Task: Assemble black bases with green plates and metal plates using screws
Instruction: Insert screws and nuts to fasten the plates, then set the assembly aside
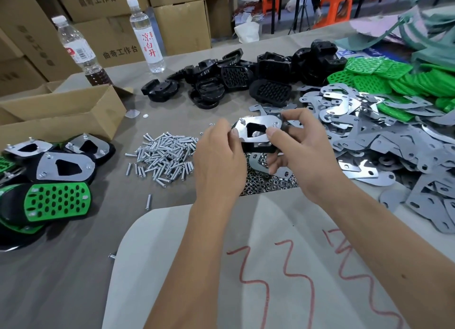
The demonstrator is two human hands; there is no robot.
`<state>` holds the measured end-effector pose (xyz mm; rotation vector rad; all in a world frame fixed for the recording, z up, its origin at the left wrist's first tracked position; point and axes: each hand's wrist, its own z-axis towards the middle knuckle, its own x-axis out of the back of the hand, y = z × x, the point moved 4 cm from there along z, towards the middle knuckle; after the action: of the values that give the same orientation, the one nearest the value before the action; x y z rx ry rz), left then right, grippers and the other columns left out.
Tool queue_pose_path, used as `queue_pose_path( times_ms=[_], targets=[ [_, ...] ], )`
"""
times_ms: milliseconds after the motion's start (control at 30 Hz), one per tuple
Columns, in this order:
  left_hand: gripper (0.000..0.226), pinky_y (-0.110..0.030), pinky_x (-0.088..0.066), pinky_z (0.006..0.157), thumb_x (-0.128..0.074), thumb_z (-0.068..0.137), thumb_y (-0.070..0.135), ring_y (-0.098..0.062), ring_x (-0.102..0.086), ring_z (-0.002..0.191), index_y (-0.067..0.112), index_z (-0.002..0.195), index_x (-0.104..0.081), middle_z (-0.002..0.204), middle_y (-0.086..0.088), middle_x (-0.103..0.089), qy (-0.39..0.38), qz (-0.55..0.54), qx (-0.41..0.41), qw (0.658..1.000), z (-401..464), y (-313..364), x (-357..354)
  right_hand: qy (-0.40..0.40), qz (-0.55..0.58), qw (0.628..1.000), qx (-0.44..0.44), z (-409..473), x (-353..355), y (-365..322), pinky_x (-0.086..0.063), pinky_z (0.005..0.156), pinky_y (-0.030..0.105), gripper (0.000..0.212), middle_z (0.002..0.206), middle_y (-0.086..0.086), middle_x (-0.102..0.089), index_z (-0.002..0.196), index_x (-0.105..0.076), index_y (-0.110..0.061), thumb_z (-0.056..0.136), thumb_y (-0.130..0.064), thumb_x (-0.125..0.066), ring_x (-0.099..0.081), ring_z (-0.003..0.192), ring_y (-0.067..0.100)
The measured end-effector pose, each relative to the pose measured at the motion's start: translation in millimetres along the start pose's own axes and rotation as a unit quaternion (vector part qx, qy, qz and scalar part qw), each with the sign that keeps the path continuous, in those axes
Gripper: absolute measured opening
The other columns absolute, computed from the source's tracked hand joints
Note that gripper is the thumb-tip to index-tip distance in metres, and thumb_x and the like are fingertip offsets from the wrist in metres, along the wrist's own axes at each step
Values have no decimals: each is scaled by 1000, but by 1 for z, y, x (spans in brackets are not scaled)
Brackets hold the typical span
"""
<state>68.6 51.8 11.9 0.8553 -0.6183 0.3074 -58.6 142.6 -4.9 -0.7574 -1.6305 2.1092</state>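
Metal plate [256,131] up on the black base [258,147], we pinch it with left hand [219,161] and right hand [302,156] so screw ends stay reachable; screws [165,153] at 9 o'clock.

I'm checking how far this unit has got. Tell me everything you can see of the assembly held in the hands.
The assembly is a black base topped by a shiny metal plate with a dark cut-out in its middle. Screw ends stand up at the plate's two far corners. It is held above the table, over the pile of nuts, metal side up and tilted toward the camera. The left hand pinches its left edge, and the right hand grips its right side. Any green plate beneath is hidden.
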Motion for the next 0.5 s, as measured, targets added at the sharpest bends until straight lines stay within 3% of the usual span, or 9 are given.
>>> queue_pose_path(
  times_ms=[100, 200, 267, 367, 433, 500],
  targets=[
    [27, -38, -48, 71, -54, 104, 37, -18, -59, 78, 13, 95, -54, 87, 0, -62, 8, -131, 166, 977, -5, -5, -6, -2, 28, 1000, -4, -3, -7, 4, -59, 54, 34, 25, 88, 5, -70, 111, -49, -21, 98, -13, -69, -67, 59, 24],
    [46, -32, -53, 62, -71, 94, 48, -23, -68, 81, 8, 114, -57, 104, -12, -72, -27, -372, 355, 857, -11, -9, -16, -16, 48, 999, -9, -4, -12, 5, -61, 62, 36, 27, 94, 2, -72, 114, -47, -22, 100, -11, -67, -70, 65, 26],
    [40, -30, -53, 58, -78, 91, 35, -28, -71, 76, 2, 111, -65, 94, -14, -74, -47, -464, 373, 802, -11, -9, -18, -46, 55, 997, -14, -4, -12, 4, -63, 65, 37, 30, 96, -2, -74, 120, -45, -19, 101, -9, -66, -71, 69, 26],
    [13, -45, -63, 69, -79, 89, 18, -38, -76, 87, 8, 94, -72, 87, -12, -75, -47, -474, 372, 797, -11, -13, -16, -97, -32, 995, -6, -4, -10, 2, -64, 63, 41, 44, 109, 5, -72, 132, -39, -19, 99, -12, -69, -75, 79, 28],
    [15, -57, -62, 85, -78, 88, 9, -37, -76, 95, 11, 98, -67, 99, -15, -78, 0, -472, 379, 796, -10, -19, -13, -91, -138, 986, 16, -2, -5, -1, -63, 57, 39, 48, 110, 1, -67, 131, -41, -25, 96, -18, -73, -74, 77, 24],
    [23, -53, -63, 85, -78, 89, 7, -35, -76, 98, 10, 106, -63, 109, -18, -76, 39, -469, 371, 800, -7, -24, -9, -95, -298, 945, 89, 2, 2, -6, -59, 58, 33, 39, 105, -5, -65, 122, -52, -25, 92, -22, -77, -69, 75, 17]
  ],
)
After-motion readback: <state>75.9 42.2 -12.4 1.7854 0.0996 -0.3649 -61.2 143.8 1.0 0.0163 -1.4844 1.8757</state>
